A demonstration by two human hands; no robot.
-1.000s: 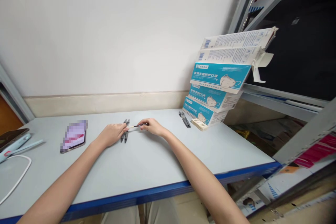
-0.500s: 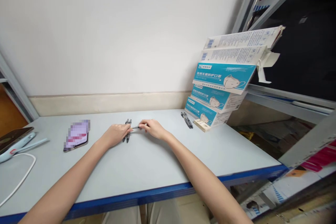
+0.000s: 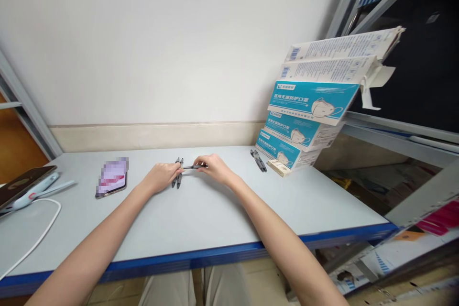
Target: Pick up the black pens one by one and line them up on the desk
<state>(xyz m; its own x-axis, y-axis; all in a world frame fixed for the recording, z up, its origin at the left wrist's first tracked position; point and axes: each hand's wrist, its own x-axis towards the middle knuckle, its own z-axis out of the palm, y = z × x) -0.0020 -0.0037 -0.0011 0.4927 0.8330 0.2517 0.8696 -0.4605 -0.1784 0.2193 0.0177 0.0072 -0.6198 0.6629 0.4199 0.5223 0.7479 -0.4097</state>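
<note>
Above the table, my left hand pinches one end of a thin pen refill. At the other end, my right hand has its fingers closed around a dark pen barrel, in line with the refill. Small size and blur hide exactly how the two parts join. Two dark pens lie side by side on the table, partly covered by my left fingertips. More dark pens lie together to the right of my right hand, beside a small cream box.
Blue-and-white mask boxes lean in a stack at the back right, against metal shelving. A phone with a blurred screen lies left of my hands. Farther left are a dark device, a light blue holder and a white cable.
The view has swung slightly left. My hands came closer together half a second ago and are now farther apart, with more of the refill and dark barrel showing between them.
</note>
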